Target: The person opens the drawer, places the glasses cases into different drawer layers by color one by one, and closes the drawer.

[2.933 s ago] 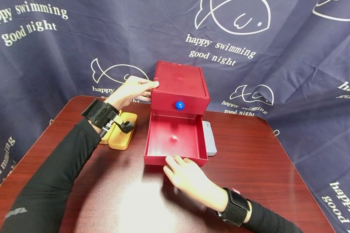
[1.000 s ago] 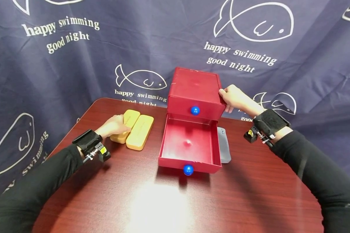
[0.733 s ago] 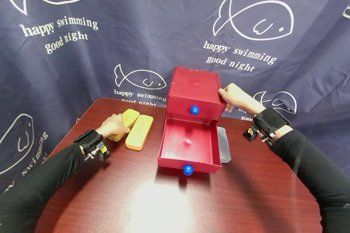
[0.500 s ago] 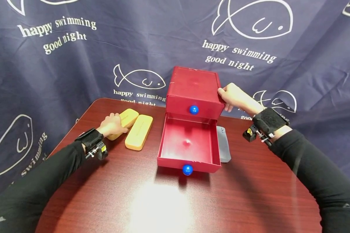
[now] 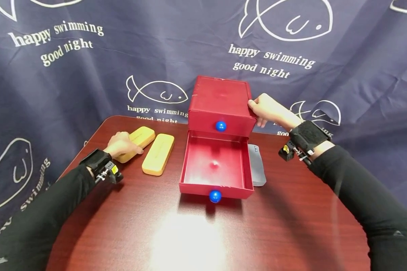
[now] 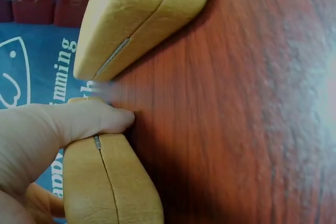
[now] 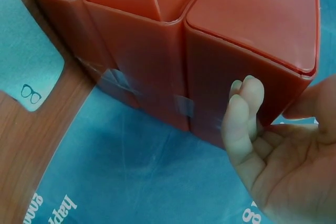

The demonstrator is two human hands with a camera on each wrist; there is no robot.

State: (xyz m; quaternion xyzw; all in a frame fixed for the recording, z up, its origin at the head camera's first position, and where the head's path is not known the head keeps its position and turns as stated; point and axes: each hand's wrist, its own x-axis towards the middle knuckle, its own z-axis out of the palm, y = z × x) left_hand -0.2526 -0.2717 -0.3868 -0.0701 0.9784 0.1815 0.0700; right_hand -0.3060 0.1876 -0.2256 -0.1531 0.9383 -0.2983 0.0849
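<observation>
Fingers of left hand grip outer yellow case | right hand, fingers relaxed, touches red drawer unit | sideways drift could knock inner yellow case

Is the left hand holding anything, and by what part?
Yes: the left hand grips the left yellow case, thumb on the long side facing the other case; fingers partly hidden beyond it.

Taking the pulled-out drawer as the dial's centre, the left hand at nine o'clock covers part of a yellow case whose lettering I can't read, it's so small. At three, the drawer hides one edge of the grey case. The sleeves run out of view at eight and four.
</observation>
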